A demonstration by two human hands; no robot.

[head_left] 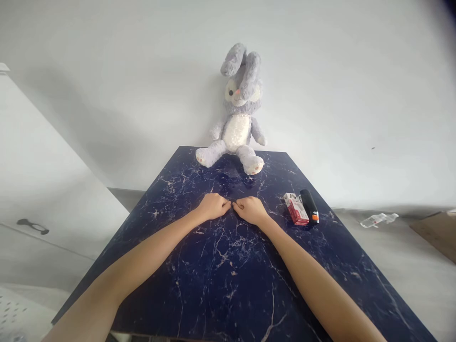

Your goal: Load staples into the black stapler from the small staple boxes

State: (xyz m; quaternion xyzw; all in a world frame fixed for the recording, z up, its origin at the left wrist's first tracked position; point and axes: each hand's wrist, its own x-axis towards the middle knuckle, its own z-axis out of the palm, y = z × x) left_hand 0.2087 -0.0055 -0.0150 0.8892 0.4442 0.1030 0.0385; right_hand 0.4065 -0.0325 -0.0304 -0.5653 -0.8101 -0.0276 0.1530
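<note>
My left hand (213,206) rests on the dark blue marble-patterned table (221,266), its fingers curled into a loose fist. Close beside it, my right hand (251,210) is closed in the same way, with a small gap between the two thumbs. No object shows in either fist. Beyond them a grey plush rabbit (238,133) with a white belly sits upright at the table's far edge, apart from both hands. One of its long ears hangs over part of its face. To the right of my right hand lie a red and white small box (297,210) and a black cylinder with an orange patch (308,205).
A pale wall (142,85) rises behind the rabbit. On the left stands a white cabinet (42,180) with a dark handle. A clear plastic bottle (378,219) lies on the floor to the right, near a brown cardboard box (436,232).
</note>
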